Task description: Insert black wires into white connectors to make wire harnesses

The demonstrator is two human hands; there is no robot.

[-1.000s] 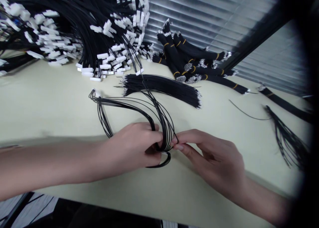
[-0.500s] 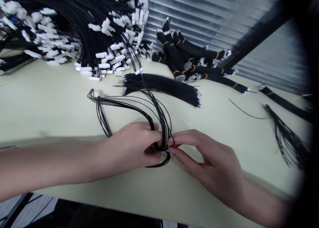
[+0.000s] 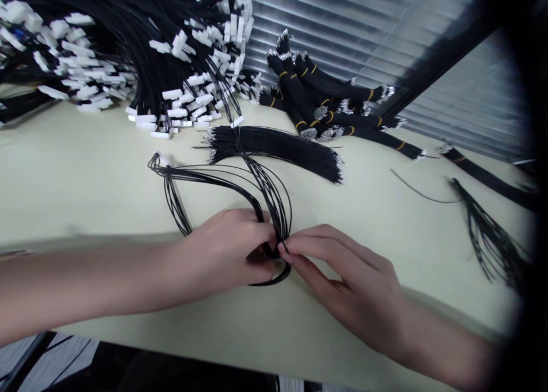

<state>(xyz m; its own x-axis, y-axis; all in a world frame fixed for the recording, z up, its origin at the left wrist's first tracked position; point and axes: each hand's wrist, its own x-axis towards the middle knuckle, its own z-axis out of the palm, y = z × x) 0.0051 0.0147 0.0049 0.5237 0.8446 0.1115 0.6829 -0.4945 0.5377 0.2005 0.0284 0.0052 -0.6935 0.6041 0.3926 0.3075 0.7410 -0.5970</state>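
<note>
Black wires (image 3: 279, 223) are being gripped
The left hand (image 3: 240, 243) is clasping them, curled closed; at its three o'clock, the right hand (image 3: 362, 275) is pinching some.

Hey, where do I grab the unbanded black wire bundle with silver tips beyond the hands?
Probably around the middle of the wire bundle, from above and the right: the held wires cross its left part, and its silver-tipped ends splay.
</note>
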